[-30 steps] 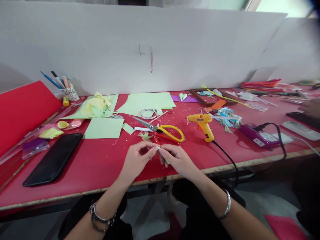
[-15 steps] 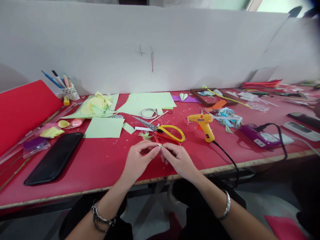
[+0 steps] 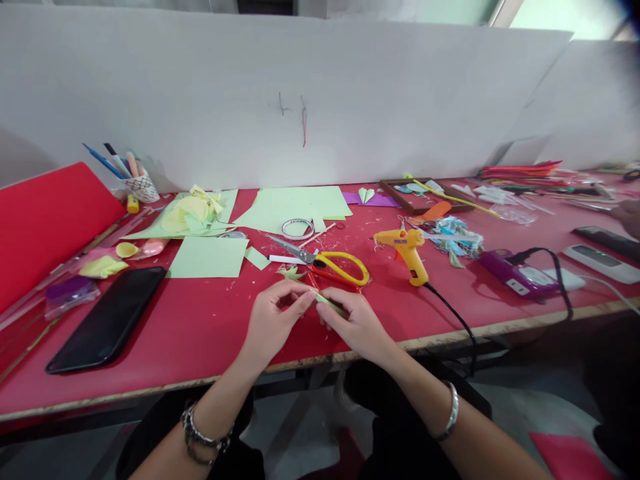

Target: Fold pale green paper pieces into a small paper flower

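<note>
My left hand [image 3: 273, 319] and my right hand [image 3: 354, 322] meet over the red table [image 3: 200, 327] near its front edge. Between their fingertips they pinch a thin strip of light green paper [image 3: 327, 303]. Just beyond the hands lie yellow-handled scissors [image 3: 330, 263] and a small green paper cutout [image 3: 291, 272]. A yellow glue gun [image 3: 407, 248] stands to the right of the scissors, its black cord running off the table edge.
A black phone [image 3: 107, 317] lies at the left. Green paper sheets [image 3: 295, 201], a tape roll [image 3: 297, 228] and a pen cup [image 3: 141, 185] sit further back. A purple device [image 3: 517, 273], a wooden frame [image 3: 423, 193] and craft scraps fill the right. Another person's hand [image 3: 629, 215] shows at the far right.
My fingers have shifted slightly on the green strip, which now points more to the right. The other person's hand at the far right has drawn back toward the edge.
</note>
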The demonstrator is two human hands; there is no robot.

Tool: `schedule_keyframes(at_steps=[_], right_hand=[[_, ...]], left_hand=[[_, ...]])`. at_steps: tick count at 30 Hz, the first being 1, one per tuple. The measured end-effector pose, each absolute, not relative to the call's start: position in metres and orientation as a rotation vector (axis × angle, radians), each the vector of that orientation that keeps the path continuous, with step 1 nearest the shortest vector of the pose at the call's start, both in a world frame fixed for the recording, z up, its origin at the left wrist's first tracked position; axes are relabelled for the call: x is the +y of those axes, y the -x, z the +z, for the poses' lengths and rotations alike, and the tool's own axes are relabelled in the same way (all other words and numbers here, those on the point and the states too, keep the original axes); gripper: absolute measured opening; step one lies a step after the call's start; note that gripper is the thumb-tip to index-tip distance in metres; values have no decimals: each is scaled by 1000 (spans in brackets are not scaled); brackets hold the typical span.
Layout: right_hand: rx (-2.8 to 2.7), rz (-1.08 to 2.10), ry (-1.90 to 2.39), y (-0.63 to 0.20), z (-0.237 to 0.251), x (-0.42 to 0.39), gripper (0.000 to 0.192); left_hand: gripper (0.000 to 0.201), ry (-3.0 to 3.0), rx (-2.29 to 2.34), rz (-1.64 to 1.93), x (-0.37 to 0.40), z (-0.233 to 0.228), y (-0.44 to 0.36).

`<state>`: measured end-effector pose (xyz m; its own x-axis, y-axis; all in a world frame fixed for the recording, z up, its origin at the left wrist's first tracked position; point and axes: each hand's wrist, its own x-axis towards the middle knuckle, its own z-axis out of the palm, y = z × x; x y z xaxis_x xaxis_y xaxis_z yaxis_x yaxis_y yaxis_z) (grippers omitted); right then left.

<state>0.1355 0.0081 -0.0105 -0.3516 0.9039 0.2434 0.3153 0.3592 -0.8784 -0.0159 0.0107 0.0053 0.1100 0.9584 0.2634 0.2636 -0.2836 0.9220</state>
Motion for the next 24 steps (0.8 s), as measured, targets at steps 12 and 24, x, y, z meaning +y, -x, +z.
schedule_keyframes(at_steps=[12, 24], right_hand=[[-1613, 1681, 648, -139, -9, 9, 32], [-1587, 1613, 686, -137, -9, 7, 31]], left_hand=[[19, -1570, 886, 1128, 13, 6, 22], [23, -1471, 893, 1022, 10, 8, 18]])
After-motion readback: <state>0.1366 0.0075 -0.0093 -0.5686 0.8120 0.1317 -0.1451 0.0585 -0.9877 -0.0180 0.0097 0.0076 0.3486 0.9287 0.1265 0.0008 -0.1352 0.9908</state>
